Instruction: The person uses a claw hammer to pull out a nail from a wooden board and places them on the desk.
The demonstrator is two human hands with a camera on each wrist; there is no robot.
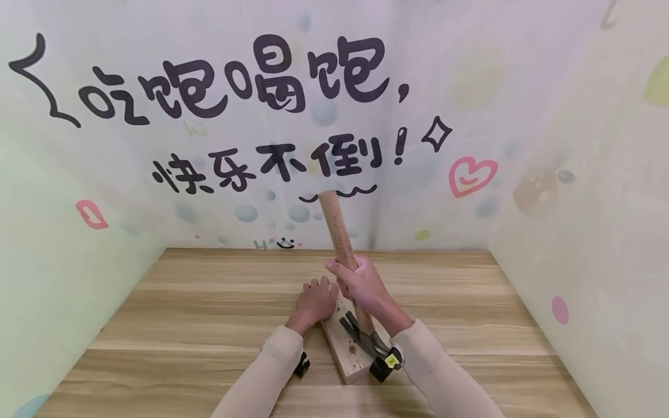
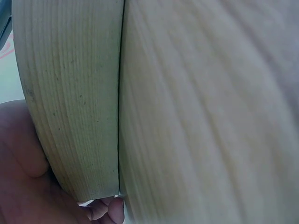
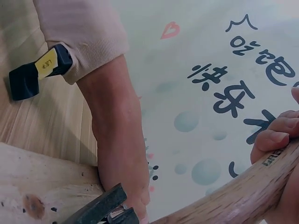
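My right hand (image 1: 366, 285) grips the wooden handle of a claw hammer (image 1: 337, 226), thumb laid along it. The handle tilts up and away, its end pointing toward the back wall. The dark metal hammer head (image 1: 372, 343) is low over the near part of a pale wooden board (image 1: 340, 349), with the claw turned toward the left. My left hand (image 1: 316, 301) holds the board's far end. In the left wrist view, its fingers (image 2: 116, 211) curl round the end of the board (image 2: 74, 102). A brown knot and several small dark marks show on the board's top.
The board lies lengthwise on a wood-grain table (image 1: 209, 307). Behind the table stands a pale wall (image 1: 418, 209) with black lettering and drawn shapes, and similar panels flank both sides. Black devices are strapped at both wrists, the right one (image 1: 384, 364) beside the board's near end.
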